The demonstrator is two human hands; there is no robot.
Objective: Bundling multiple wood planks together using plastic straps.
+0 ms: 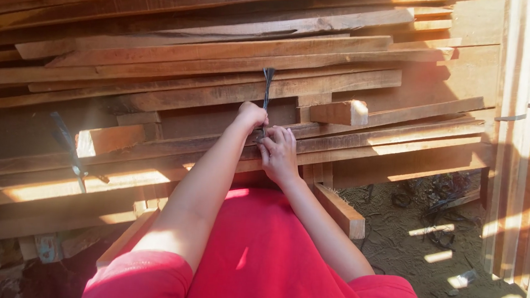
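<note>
Head view, looking down over a red garment at a stack of long reddish-brown wooden planks. Both bare hands meet at the near edge of the stack, on a thin dark metal tool with a forked upper tip.

The tool stands nearly upright in the picture — its long axis runs away from the person, crossing the planks almost at a right angle, since the boards lie lengthwise from left to right. The forked tip rests against the face of the boards further up the stack; the lower end disappears between the two hands.

The left hand is closed in a fist-like grip on the shaft and sits higher, so it is the nearer to the tip. The right hand lies just below and slightly to the right, fingers curled about the lower end of the shaft — the two hands are touching or very nearly so.

A short pale-ended wooden offcut protrudes from the stack just right of the hands; a loose wooden block lies lower right, over sandy ground.
</note>
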